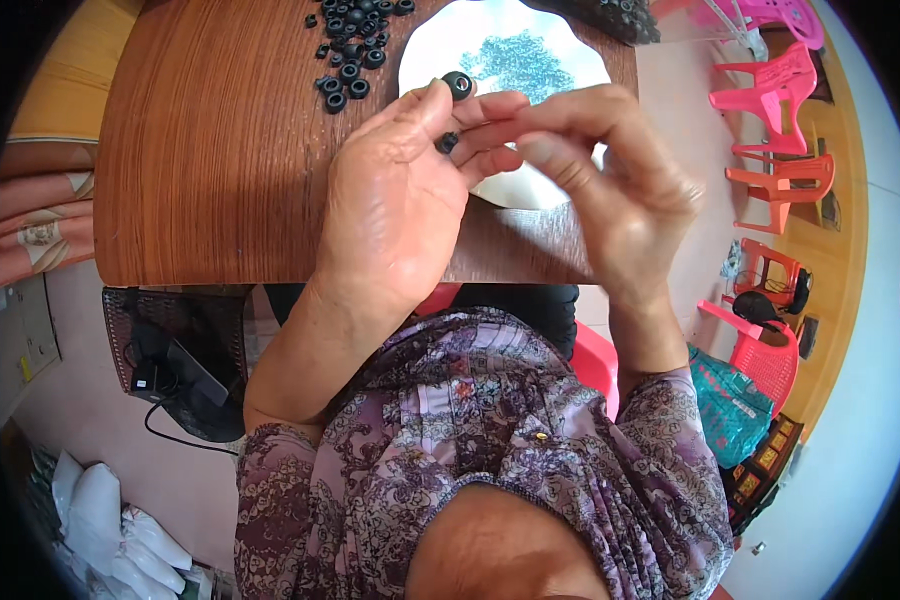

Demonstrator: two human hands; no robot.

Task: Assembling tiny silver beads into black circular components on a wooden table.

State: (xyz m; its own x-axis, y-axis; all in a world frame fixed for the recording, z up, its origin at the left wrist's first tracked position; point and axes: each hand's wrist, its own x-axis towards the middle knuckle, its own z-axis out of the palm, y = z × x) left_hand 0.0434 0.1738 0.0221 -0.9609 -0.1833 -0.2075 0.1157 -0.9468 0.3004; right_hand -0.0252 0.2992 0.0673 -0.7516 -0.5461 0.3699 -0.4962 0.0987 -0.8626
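My left hand [400, 200] is raised over the brown wooden table [220, 150] and pinches a small black ring-shaped part [458, 84] at its fingertips. A second small black piece [447, 142] sits between its fingers and those of my right hand [610, 170], which meets the left hand with thumb and fingers closed on that piece. Under both hands lies a white scalloped plate [530, 40] holding a heap of tiny grey-blue bits [518, 62]. A scatter of several black rings [355, 45] lies on the table left of the plate.
A dark heap of more parts [610, 15] sits at the table's far right edge. Pink and orange plastic chairs [775, 120] stand to the right. A black mesh basket [175, 350] with cables is under the table at left, with white bags [110, 530] on the floor.
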